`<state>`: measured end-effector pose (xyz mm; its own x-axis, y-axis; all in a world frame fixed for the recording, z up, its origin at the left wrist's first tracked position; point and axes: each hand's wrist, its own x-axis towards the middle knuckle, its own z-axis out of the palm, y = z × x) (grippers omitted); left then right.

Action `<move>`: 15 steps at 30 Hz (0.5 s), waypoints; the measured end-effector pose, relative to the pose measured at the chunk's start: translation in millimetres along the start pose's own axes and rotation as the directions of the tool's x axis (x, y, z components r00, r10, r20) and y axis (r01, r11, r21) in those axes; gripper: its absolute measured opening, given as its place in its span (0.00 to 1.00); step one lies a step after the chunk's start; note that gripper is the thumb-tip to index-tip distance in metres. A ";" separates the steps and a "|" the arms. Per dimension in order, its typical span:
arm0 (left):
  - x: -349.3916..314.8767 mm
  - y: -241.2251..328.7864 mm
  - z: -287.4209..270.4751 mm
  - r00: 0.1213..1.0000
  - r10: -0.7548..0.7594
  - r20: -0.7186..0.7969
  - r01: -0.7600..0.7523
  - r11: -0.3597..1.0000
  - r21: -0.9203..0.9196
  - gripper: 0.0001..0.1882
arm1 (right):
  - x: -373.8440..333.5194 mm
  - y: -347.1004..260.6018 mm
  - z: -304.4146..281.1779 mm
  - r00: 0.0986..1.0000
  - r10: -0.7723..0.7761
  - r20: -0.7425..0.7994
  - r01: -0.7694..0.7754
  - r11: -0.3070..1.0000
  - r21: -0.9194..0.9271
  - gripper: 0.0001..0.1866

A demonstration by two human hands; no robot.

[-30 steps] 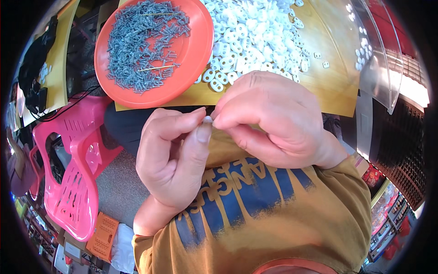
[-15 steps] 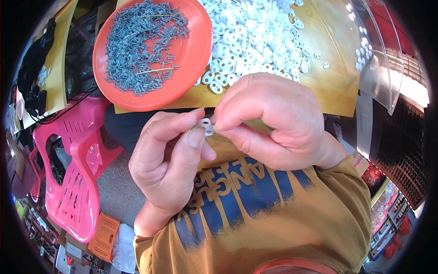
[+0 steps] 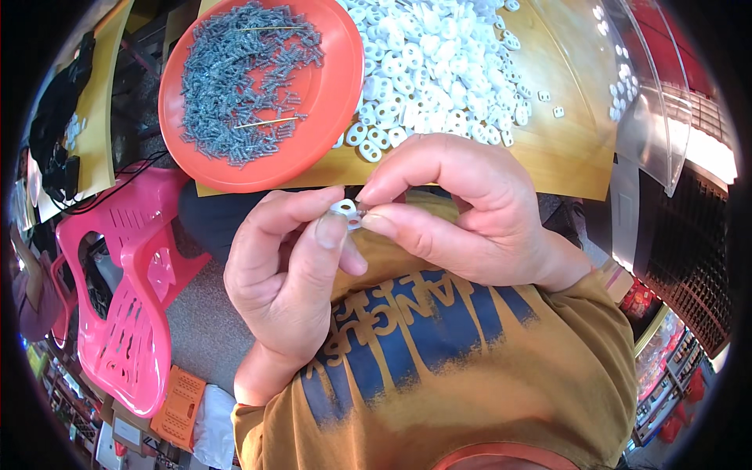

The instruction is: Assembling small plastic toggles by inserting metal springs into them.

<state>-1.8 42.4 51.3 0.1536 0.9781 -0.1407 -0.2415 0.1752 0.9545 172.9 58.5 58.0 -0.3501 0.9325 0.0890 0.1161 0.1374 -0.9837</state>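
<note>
The left hand (image 3: 286, 274) is clamped by thumb and forefinger on a white two-holed piece (image 3: 343, 207), held above the lap, just off the table's near edge. The right hand (image 3: 478, 211) brings its thumb and forefinger near each other at the piece's right side; something thin and greyish shows there, maybe a coil, but I cannot tell whether they pinch it. The step in hand looks like fine fitting or adjusting at that side of the piece; the next move seems to call for a steady left hold and a small, precise right fingertip motion. Beyond the hands, an orange-red plate (image 3: 333, 129) bears grey coils (image 3: 215, 94) and two thin sticks (image 3: 270, 122), with a heap of white pieces (image 3: 435, 66) beside it on the yellowish table (image 3: 568, 153). The brown shirt (image 3: 462, 399) carries large lettering, partly covered by the left arm and curved by the lens; packages at the lower right are too small to read.
</note>
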 end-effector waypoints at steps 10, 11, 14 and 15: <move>-1.4 -1.1 3.7 1.000 -0.026 -0.011 0.025 0.997 -0.071 0.08 | -2.6 1.8 7.3 0.997 -0.049 -0.063 0.048 0.999 -0.016 0.05; -1.3 -1.7 3.9 1.000 -0.024 -0.004 0.024 0.997 -0.070 0.08 | -3.2 3.1 9.5 0.988 -0.063 -0.138 0.060 0.998 -0.025 0.04; -2.3 -2.8 3.9 0.999 -0.033 0.008 0.034 0.997 -0.063 0.07 | -3.8 3.3 9.3 0.990 -0.055 -0.132 0.045 0.996 -0.079 0.04; -2.7 -3.3 4.7 0.999 -0.033 0.008 0.034 0.997 -0.063 0.07 | -4.0 3.5 9.6 0.990 -0.055 -0.132 0.045 0.996 -0.078 0.04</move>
<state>3.1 38.6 49.8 0.1692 0.9708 -0.1701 -0.2957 0.2146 0.9309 165.8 52.0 52.7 -0.2302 0.9594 0.1631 0.1728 0.2052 -0.9633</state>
